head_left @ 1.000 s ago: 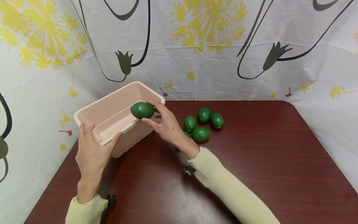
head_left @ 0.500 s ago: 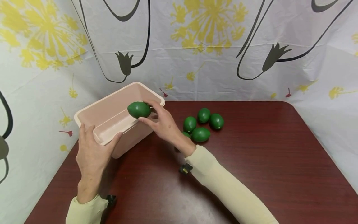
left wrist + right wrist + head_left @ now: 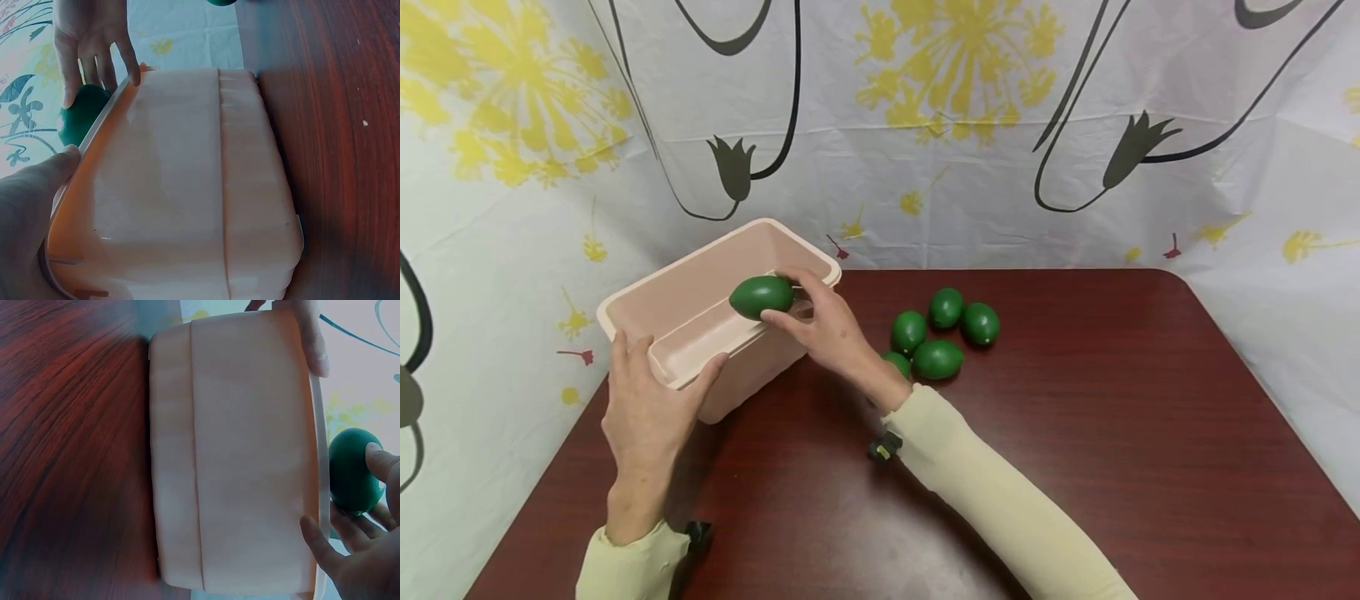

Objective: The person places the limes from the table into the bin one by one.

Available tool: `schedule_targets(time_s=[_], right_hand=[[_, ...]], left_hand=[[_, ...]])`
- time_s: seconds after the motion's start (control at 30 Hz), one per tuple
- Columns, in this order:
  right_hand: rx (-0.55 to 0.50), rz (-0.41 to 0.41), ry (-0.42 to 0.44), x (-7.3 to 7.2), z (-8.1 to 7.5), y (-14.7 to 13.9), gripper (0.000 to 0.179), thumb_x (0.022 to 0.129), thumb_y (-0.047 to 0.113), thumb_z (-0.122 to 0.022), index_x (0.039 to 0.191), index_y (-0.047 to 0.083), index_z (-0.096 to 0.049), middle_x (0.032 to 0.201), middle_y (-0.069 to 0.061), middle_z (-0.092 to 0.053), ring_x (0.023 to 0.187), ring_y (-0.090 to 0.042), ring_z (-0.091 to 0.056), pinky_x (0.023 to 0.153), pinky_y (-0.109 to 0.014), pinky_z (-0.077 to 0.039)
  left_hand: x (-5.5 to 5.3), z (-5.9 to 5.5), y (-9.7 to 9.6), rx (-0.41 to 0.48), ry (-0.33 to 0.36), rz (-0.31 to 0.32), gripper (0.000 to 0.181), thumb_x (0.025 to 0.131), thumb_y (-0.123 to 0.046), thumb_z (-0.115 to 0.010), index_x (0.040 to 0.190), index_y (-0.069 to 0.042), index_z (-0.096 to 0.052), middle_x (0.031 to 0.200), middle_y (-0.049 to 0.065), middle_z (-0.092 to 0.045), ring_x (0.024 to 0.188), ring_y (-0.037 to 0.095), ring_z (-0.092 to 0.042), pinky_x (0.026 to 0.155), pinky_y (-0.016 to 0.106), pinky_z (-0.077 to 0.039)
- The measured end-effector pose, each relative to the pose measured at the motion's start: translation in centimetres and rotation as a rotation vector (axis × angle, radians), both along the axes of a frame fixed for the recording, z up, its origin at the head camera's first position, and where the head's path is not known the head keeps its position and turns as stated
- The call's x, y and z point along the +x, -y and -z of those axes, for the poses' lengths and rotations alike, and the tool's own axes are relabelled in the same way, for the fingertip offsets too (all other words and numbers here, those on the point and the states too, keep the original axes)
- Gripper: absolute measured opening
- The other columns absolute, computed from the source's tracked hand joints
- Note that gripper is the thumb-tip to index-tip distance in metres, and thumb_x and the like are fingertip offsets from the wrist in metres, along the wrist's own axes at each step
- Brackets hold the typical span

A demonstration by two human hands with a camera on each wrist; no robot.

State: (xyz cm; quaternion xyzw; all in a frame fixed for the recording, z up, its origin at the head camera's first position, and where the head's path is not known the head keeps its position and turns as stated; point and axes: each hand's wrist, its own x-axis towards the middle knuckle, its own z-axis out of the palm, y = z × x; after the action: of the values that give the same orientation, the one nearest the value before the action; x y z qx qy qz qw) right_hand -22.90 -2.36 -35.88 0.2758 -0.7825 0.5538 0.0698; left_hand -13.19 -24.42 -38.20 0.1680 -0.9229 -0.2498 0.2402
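Observation:
My right hand (image 3: 831,329) holds a dark green lime (image 3: 762,297) between thumb and fingers, over the opening of a pale pink plastic bin (image 3: 752,375). In the right wrist view the lime (image 3: 355,470) overlaps the outer side of the rim, and one finger lies against the bin's wall (image 3: 256,450). At the bin's left end my left hand (image 3: 647,408) grips the rim, its thumb on the near edge. The left wrist view shows the bin's side (image 3: 169,181) with the lime (image 3: 84,115) just past the rim. Part of the bin's inside is hidden.
Several green limes (image 3: 938,359) lie grouped on the dark red wooden table (image 3: 1112,433), right of the bin; my right forearm partly covers one. A white flowered cloth (image 3: 865,183) hangs behind the table and along its left side.
My right hand has shifted left along the bin's opening with the lime. The left hand and the bin have stayed in place.

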Motion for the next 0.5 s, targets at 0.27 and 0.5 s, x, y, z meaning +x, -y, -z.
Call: schedule_targets(time_s=[0.27, 0.5], right_hand=[[0.018, 0.007, 0.028, -0.21, -0.13, 0.69, 0.058, 0.096, 0.023, -0.077, 0.147, 0.009, -0.053, 0.136, -0.009, -0.065, 0.106, -0.022, -0.069, 0.093, -0.027, -0.057], [0.062, -0.009, 0.041, -0.23, -0.37, 0.84, 0.062, 0.098, 0.026, -0.073, 0.152, 0.009, -0.049, 0.149, -0.011, -0.06, 0.126, -0.024, -0.067, 0.101, -0.03, -0.056]], left_hand=[[0.01, 0.02, -0.11, 0.012, 0.006, 0.001, 0.095, 0.082, -0.07, -0.074, 0.153, -0.015, -0.045, 0.173, 0.009, -0.026, 0.148, 0.042, -0.044, 0.088, 0.08, -0.044], [-0.03, -0.02, -0.06, -0.002, -0.009, -0.001, 0.096, 0.081, -0.07, -0.074, 0.153, -0.014, -0.045, 0.172, 0.01, -0.028, 0.146, 0.043, -0.045, 0.087, 0.08, -0.044]])
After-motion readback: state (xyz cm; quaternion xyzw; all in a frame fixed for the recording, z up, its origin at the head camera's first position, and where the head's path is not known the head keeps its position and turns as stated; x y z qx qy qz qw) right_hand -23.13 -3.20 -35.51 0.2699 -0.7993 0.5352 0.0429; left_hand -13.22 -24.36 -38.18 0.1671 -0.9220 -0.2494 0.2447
